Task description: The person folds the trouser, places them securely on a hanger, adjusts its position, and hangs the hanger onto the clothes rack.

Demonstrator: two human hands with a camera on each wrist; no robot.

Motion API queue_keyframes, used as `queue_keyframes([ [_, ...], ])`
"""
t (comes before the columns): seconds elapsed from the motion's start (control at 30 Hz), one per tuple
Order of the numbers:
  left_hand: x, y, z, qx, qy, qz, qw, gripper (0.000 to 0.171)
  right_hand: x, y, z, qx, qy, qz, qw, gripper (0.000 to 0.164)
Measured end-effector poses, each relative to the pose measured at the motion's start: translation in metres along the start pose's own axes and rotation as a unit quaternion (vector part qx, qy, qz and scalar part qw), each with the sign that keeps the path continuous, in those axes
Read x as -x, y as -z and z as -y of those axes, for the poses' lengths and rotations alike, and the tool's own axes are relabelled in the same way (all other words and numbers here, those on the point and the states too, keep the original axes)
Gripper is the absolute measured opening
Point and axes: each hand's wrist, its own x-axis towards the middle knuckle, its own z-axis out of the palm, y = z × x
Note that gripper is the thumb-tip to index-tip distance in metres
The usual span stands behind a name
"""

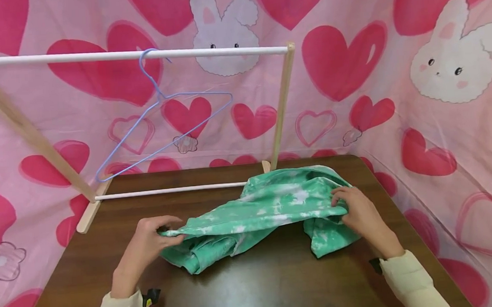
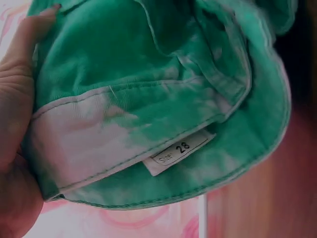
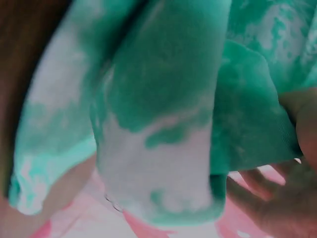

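Note:
A pair of green-and-white tie-dyed trousers (image 1: 271, 204) is stretched sideways in loose folds, partly lifted off the table. At its left end, my left hand (image 1: 145, 239) pinches the waist edge between thumb and fingers. The left wrist view shows the waistband (image 2: 89, 144) sagging open, with a white label (image 2: 181, 151) marked 28 inside it. On the right, my right hand (image 1: 360, 212) grips the folded cloth by its edge. Seen from the right wrist, the fingers (image 3: 260, 198) lie behind a hanging flap; part of their hold is hidden by fabric.
Behind the trousers stands a wood-and-white rack, whose top rail (image 1: 93, 55) carries a bare blue hanger (image 1: 159, 145). The rack's right foot is partly covered by the cloth. A brown table (image 1: 247, 286) lies below, with a pink heart-and-rabbit curtain (image 1: 438, 149) around it.

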Motion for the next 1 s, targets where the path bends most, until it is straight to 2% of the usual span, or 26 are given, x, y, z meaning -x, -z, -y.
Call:
queue_keyframes([
  [0.1, 0.001, 0.007, -0.002, -0.005, -0.018, -0.009, 0.9998, 0.036, 0.0, 0.013, 0.005, -0.006, -0.01, -0.098, 0.995, 0.04],
  [0.23, -0.003, 0.021, -0.008, -0.019, -0.05, -0.035, 0.998, 0.039, -0.001, 0.033, 0.011, -0.028, -0.015, -0.2, 0.979, 0.037],
  [0.3, -0.007, 0.029, -0.013, -0.022, -0.07, -0.045, 0.9963, 0.034, -0.001, 0.041, 0.013, -0.033, -0.024, -0.228, 0.973, 0.038],
  [0.4, -0.015, 0.045, -0.02, -0.033, -0.109, -0.074, 0.9908, 0.012, -0.001, 0.054, 0.018, -0.049, -0.028, -0.255, 0.965, 0.037],
  [0.5, -0.023, 0.066, -0.029, -0.055, -0.135, -0.124, 0.9815, 0.043, -0.004, 0.065, 0.019, -0.07, -0.019, -0.28, 0.957, 0.034],
  [0.6, -0.032, 0.085, -0.038, -0.06, -0.155, -0.181, 0.9694, 0.055, -0.009, 0.073, 0.016, -0.08, -0.003, -0.295, 0.952, 0.031],
  [0.67, -0.034, 0.092, -0.039, -0.059, -0.159, -0.198, 0.9655, 0.057, -0.011, 0.076, 0.011, -0.084, 0.001, -0.289, 0.954, 0.03],
  [0.73, -0.034, 0.095, -0.035, -0.065, -0.154, -0.197, 0.966, 0.058, -0.012, 0.074, 0.005, -0.082, -0.004, -0.268, 0.96, 0.031],
  [0.8, -0.03, 0.092, -0.026, -0.085, -0.137, -0.181, 0.9701, 0.059, -0.011, 0.068, -0.002, -0.079, -0.007, -0.224, 0.971, 0.036],
  [0.87, -0.022, 0.086, -0.014, -0.115, -0.115, -0.157, 0.9741, 0.059, -0.009, 0.058, -0.011, -0.066, -0.003, -0.164, 0.984, 0.039],
  [0.93, -0.013, 0.079, -0.002, -0.139, -0.092, -0.128, 0.9776, 0.038, -0.005, 0.047, -0.019, -0.057, 0.01, -0.094, 0.994, 0.042],
  [1.0, -0.006, 0.073, 0.007, -0.154, -0.079, -0.108, 0.979, 0.019, -0.001, 0.039, -0.026, -0.054, 0.022, -0.025, 0.998, 0.043],
])
